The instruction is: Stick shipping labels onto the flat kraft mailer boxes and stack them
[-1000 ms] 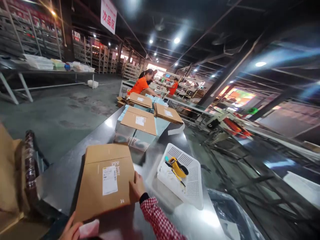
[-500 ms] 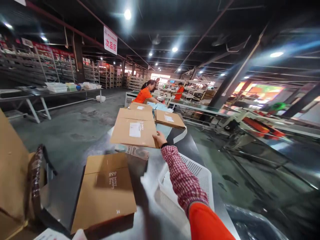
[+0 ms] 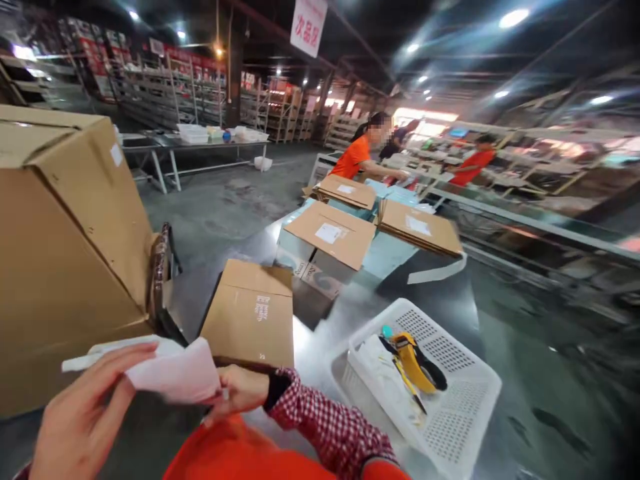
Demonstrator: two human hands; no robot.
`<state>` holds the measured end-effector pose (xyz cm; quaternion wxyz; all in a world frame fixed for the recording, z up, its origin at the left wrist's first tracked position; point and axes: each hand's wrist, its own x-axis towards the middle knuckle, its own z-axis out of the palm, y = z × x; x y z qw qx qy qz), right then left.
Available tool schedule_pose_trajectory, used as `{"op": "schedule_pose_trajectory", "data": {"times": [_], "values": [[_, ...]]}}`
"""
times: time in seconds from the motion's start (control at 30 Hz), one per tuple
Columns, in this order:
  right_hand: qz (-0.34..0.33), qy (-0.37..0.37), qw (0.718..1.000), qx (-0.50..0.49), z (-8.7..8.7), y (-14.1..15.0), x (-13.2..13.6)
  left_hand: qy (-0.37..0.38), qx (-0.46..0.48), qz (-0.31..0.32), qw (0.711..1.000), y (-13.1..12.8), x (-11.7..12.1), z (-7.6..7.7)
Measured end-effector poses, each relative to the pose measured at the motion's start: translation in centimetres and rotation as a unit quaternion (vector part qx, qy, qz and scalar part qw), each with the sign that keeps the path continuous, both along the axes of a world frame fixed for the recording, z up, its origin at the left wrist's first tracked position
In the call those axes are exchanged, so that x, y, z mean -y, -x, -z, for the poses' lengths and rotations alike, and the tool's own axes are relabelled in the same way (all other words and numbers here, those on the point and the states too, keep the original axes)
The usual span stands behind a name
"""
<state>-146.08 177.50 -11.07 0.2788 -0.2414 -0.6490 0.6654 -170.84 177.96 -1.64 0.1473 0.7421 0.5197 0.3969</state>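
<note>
My left hand (image 3: 83,410) and my right hand (image 3: 237,392) both hold a white paper sheet (image 3: 173,373) close to my chest, one at each end. Just beyond it a flat brown cardboard mailer (image 3: 250,313) lies on the shiny metal table (image 3: 320,327), with no label on its top. Farther along, a labelled brown mailer (image 3: 330,233) rests on top of pale blue boxes (image 3: 385,257). My right sleeve is red checked cloth.
A large open cardboard carton (image 3: 60,253) stands at my left. A white perforated basket (image 3: 440,387) with a yellow tape dispenser (image 3: 417,363) sits at the right. More mailers (image 3: 417,227) lie beyond. Two people in orange (image 3: 357,157) work at the far end.
My right hand set the labelled mailer on the far stack and drew back to my chest. Both hands now hold the white sheet. My view turned left.
</note>
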Motion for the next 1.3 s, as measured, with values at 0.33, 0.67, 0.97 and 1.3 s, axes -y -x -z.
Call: {"op": "schedule_pose_trajectory", "data": {"times": [0.33, 0.67, 0.97, 1.3], "values": [[0.181, 0.179, 0.96, -0.12, 0.1, 4.5, 2.5, 0.036, 0.002, 0.082, 0.996, 0.6, 0.5, 5.5], [0.381, -0.108, 0.915, 0.083, 0.7, 3.5, 1.9, 0.303, 0.132, 0.03, 0.943, -2.9, 0.5, 10.7], [0.477, -0.131, 0.862, 0.107, 2.8, 3.7, 1.4, 0.297, 0.076, 0.06, 0.95, -4.3, -1.8, 13.4], [0.573, -0.011, 0.797, 0.191, 5.5, -8.1, -8.8, 0.144, -0.114, 0.254, 0.949, -1.2, -5.2, 19.3]]}}
